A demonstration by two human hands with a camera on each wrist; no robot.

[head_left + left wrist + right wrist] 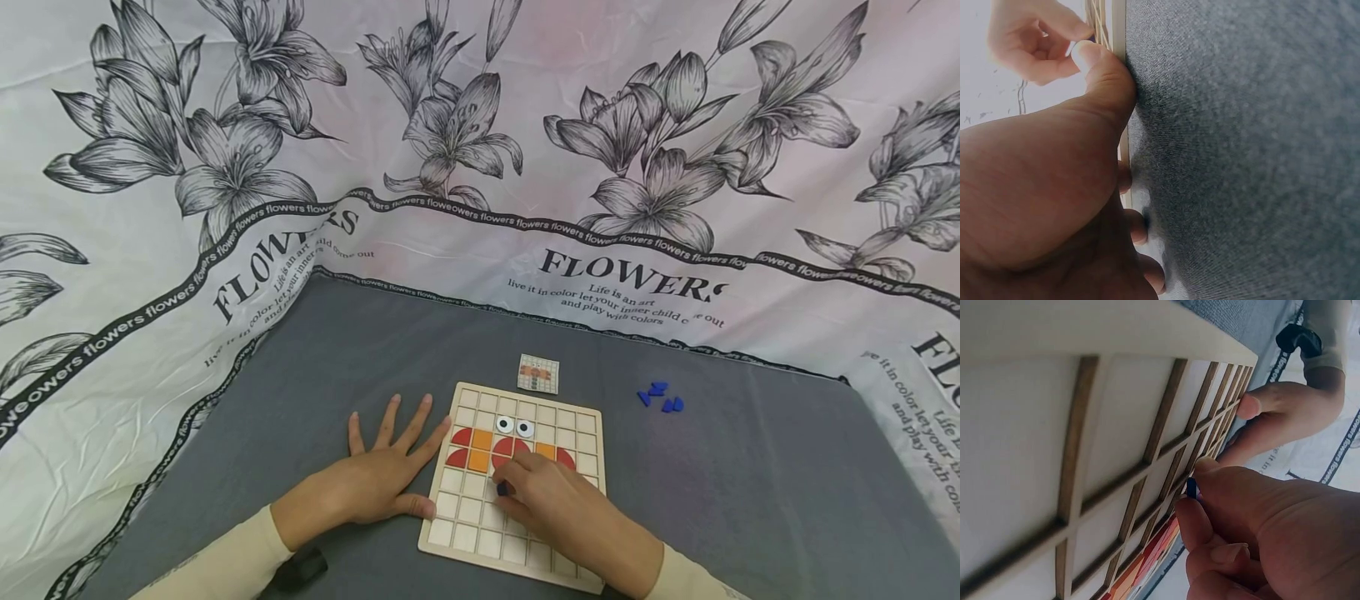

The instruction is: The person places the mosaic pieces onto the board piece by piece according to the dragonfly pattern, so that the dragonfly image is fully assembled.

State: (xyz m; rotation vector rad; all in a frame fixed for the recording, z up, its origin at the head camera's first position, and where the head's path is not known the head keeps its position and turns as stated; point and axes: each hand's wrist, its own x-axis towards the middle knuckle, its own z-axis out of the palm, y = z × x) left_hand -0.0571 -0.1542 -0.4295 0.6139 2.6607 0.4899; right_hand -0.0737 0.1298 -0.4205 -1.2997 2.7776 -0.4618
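Observation:
A wooden grid board [465,536] lies on the grey cloth. My right hand [558,498] is over its middle, pinching a small blue piece [1192,488] between thumb and forefinger; the piece looks dark in the head view. My left hand [367,485] rests spread beside the board, with thumb and forefinger at its left edge. Red quarter-round pieces [457,457] and orange squares [478,460] sit in the board's cells. Two round eye pieces [506,425] lie above a red shape [504,452], which my right hand partly covers.
A small picture card [538,374] with a grid pattern lies just beyond the board. Several blue pieces [658,389] are scattered to the right on the grey cloth [720,492]. Flower-printed fabric [450,242] rises behind and at the sides.

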